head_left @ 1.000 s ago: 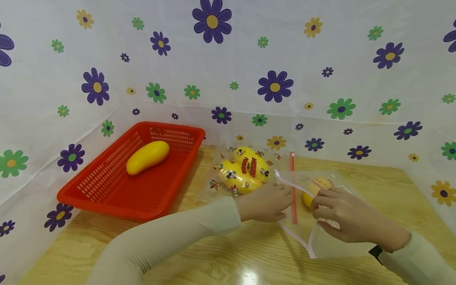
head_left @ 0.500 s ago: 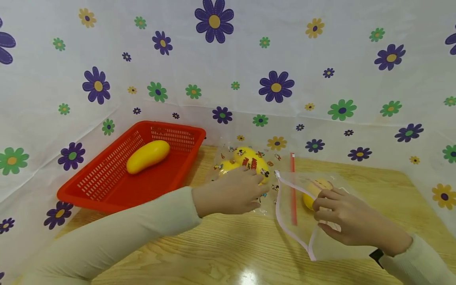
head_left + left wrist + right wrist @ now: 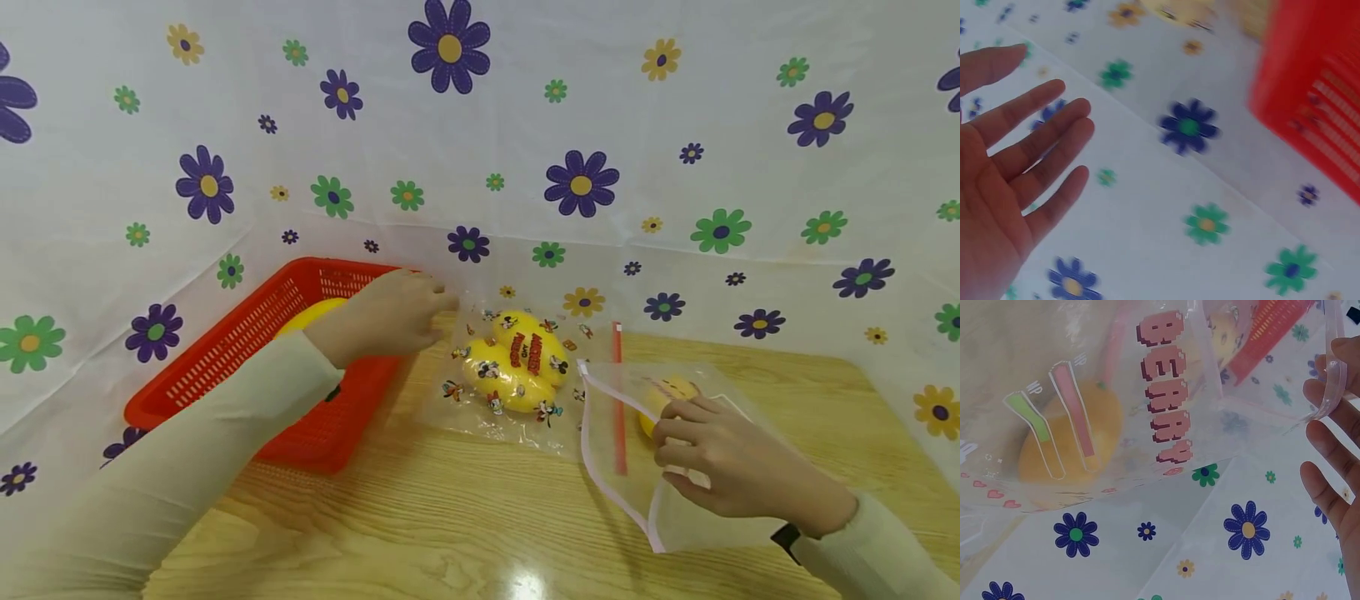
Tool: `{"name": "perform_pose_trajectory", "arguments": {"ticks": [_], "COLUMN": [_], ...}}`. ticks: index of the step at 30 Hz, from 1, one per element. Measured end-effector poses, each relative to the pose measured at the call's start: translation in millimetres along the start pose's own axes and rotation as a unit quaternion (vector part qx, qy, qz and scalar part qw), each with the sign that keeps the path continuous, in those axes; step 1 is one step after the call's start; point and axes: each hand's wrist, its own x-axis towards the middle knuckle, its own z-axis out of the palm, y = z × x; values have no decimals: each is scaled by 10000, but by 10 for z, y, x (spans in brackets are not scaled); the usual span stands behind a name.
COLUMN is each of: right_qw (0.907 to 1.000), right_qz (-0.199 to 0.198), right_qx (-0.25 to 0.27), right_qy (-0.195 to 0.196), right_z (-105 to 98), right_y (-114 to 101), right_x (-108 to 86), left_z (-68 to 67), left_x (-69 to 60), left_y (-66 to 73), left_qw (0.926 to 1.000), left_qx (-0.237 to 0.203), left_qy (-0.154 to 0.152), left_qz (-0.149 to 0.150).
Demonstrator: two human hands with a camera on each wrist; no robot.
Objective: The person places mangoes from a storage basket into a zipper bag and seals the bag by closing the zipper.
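Observation:
My left hand (image 3: 386,317), fingers spread and slightly bent, hangs over the right rim of the red plastic basket (image 3: 337,446). It holds nothing; the left wrist view shows the bare palm. In the basket lies a smooth yellow mango-like fruit (image 3: 306,317), partly hidden by that hand. My right hand (image 3: 723,458) pinches the edge of a clear zip bag (image 3: 693,525) between thumb and fingers. The bag's pink-edged mouth gapes toward the left. Inside it sits a yellow mango (image 3: 1100,415), seen through pink "BERRY" print in the right wrist view.
Between basket and open bag lies another clear zip bag (image 3: 468,421), with cartoon print, a red slider strip and yellow fruits (image 3: 498,392) inside. The wooden table (image 3: 420,525) is backed by a white flowered cloth (image 3: 510,108). A dark band (image 3: 786,537) shows at my right wrist.
My left hand has left the open bag's mouth and swept left across the printed bag to the basket. My right hand has stayed at the bag's edge.

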Motion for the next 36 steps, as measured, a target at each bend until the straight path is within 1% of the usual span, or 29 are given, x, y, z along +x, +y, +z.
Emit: {"name": "perform_pose_trajectory", "arguments": {"ticks": [3, 6, 9, 12, 14, 17, 21, 24, 27, 29, 33, 36], "right_qw": [10000, 10000, 10000, 10000, 10000, 10000, 10000, 10000, 10000, 10000, 10000, 10000], "right_qz": [-10, -13, -17, -15, -8, -3, 0, 9, 2, -3, -1, -10], "right_qx": [6, 34, 51, 64, 81, 83, 79, 55, 30, 30, 33, 66], "right_qy": [5, 10, 11, 7, 2, 2, 4, -1, -2, 3, 20, 54], "right_z": [12, 24, 32, 34, 34, 34, 36, 37, 38, 38, 36, 36], "right_y": [9, 17, 21, 27, 31, 35, 38, 38, 37, 37, 38, 38], "right_x": [5, 13, 13, 9, 7, 6, 11, 9, 8, 5, 0, 1], "left_z": [107, 189, 269, 338, 382, 453, 551, 608, 652, 680, 768, 826], "left_x": [-5, -33, -77, -115, -133, -149, -172, -194, -213, -214, -203, -204], "left_y": [-275, -499, -672, -813, -899, -1033, -1216, -1326, -1407, -1447, -1552, -1623], "left_qw": [9996, 9989, 9981, 9971, 9963, 9940, 9894, 9835, 9753, 9711, 9662, 9600], "left_qx": [99, 111, 31, -60, -135, -233, -348, -566, -812, -908, -772, -781], "left_qy": [-86, -138, -154, -178, -202, -327, -572, -808, -1061, -1162, -1237, -1303], "left_qz": [-257, -444, -602, -740, -829, -1018, -1286, -1517, -1757, -1877, -2125, -2351]}}
